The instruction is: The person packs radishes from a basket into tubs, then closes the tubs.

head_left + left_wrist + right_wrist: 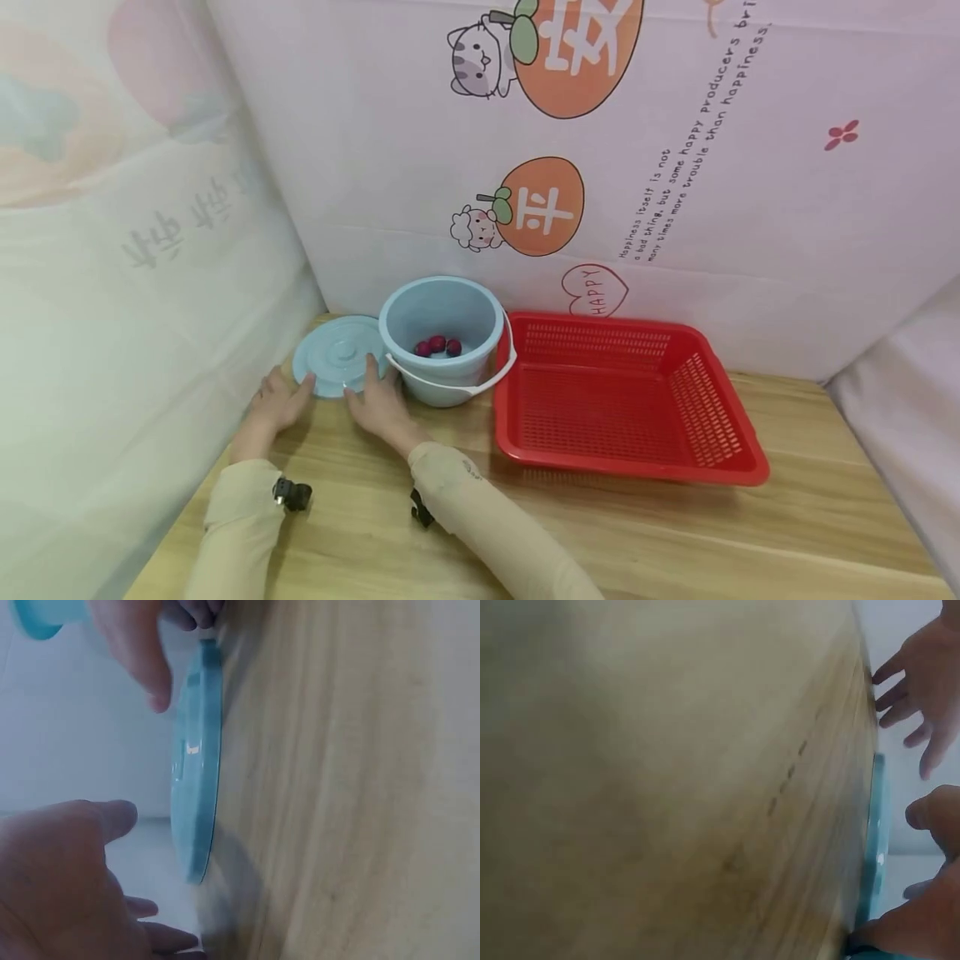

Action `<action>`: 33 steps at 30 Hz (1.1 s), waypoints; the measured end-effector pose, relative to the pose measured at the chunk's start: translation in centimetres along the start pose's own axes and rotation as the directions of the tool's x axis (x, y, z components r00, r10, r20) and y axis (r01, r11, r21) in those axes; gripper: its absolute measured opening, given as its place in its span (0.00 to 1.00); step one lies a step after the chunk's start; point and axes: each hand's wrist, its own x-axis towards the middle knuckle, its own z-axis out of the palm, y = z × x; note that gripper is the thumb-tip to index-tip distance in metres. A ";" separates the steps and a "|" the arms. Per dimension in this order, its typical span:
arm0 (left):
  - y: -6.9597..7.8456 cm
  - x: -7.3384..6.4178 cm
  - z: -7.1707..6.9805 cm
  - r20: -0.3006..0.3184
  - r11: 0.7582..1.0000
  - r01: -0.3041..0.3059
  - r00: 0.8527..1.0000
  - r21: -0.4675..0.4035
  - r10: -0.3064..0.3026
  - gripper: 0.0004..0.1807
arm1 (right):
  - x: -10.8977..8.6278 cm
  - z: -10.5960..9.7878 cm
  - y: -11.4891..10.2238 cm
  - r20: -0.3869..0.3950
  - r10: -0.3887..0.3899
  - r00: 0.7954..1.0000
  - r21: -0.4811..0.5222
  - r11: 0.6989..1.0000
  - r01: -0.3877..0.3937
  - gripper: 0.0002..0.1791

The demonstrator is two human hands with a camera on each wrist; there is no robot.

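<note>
A round light-blue lid [341, 354] lies flat on the wooden table, left of a light-blue bucket [442, 383]. Several dark red round fruits [438, 343] sit at the bottom of the bucket, and its white handle [472, 389] hangs down in front. My left hand [277, 404] is at the lid's left side, fingers spread and holding nothing. At the lid's right edge, between it and the bucket, is my right hand [381, 406], its fingers extended. The left wrist view shows the lid [196, 765] edge-on, with a gap to the left hand [67, 877].
A red plastic basket [600, 408] with slotted walls stands right of the bucket, close against it. Printed white cloth [405, 167] hangs behind the table, and more cloth [150, 317] closes in the left side. Bare wood [360, 517] lies in front.
</note>
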 end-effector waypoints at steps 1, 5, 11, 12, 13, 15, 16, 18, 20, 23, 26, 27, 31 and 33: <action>-0.2 0.3 0.1 -0.028 1.000 -0.016 0.999 -0.014 0.016 0.55 | 0.3 0.1 0.2 0.003 0.012 1.000 0.038 0.999 -0.012 0.42; -1.1 1.5 0.3 -0.083 0.994 -0.103 0.992 -0.042 0.099 0.58 | 1.5 0.1 0.8 0.018 0.025 1.000 0.118 0.993 -0.027 0.44; -2.5 4.5 1.0 -0.133 0.960 -0.274 0.955 -0.054 0.265 0.52 | 2.8 -0.2 1.4 0.035 0.017 0.999 0.113 0.993 -0.021 0.46; -2.5 4.8 1.0 -0.130 0.956 -0.288 0.951 -0.057 0.279 0.52 | 3.0 -0.2 1.4 0.031 0.016 0.999 0.111 0.994 -0.020 0.46; -2.5 5.2 1.0 -0.131 0.953 -0.295 0.949 -0.065 0.285 0.52 | 3.2 -0.3 1.5 0.028 0.013 1.000 0.106 0.994 -0.016 0.46; -2.2 5.6 1.1 -0.122 0.951 -0.299 0.950 -0.074 0.289 0.52 | 3.8 -0.2 1.6 0.011 0.010 1.000 0.092 0.996 -0.011 0.46; -2.1 5.8 1.1 -0.113 0.952 -0.297 0.951 -0.079 0.287 0.53 | 4.0 -0.2 1.7 -0.006 0.011 1.000 0.097 0.995 -0.010 0.46; -1.9 6.0 1.0 -0.091 0.958 -0.274 0.960 -0.084 0.266 0.55 | 4.5 -0.2 1.8 -0.032 0.024 0.999 0.111 0.994 -0.020 0.46; -1.7 6.0 1.0 -0.058 0.969 -0.238 0.971 -0.074 0.234 0.57 | 4.8 -0.1 1.7 -0.045 0.061 0.997 0.160 0.986 -0.053 0.47; -1.9 5.6 1.0 -0.041 0.981 -0.175 0.984 -0.079 0.172 0.58 | 5.2 0.0 1.3 -0.045 0.132 0.990 0.297 0.948 -0.113 0.47; -2.1 5.1 1.1 -0.040 0.989 -0.130 0.991 -0.069 0.128 0.59 | 5.1 0.1 0.5 -0.043 0.195 0.980 0.450 0.880 -0.155 0.47; -2.3 4.9 1.2 -0.049 0.990 -0.119 0.992 -0.073 0.116 0.59 | 5.0 0.1 0.2 -0.041 0.211 0.977 0.478 0.862 -0.166 0.47; -2.0 3.8 0.8 -0.047 0.991 -0.091 0.995 -0.096 0.087 0.57 | 4.7 0.2 -0.7 -0.044 0.260 0.965 0.556 0.809 -0.192 0.45; -1.7 3.2 0.6 -0.045 0.989 -0.074 0.997 -0.129 0.069 0.56 | 4.6 0.3 -1.0 -0.057 0.264 0.963 0.562 0.806 -0.188 0.44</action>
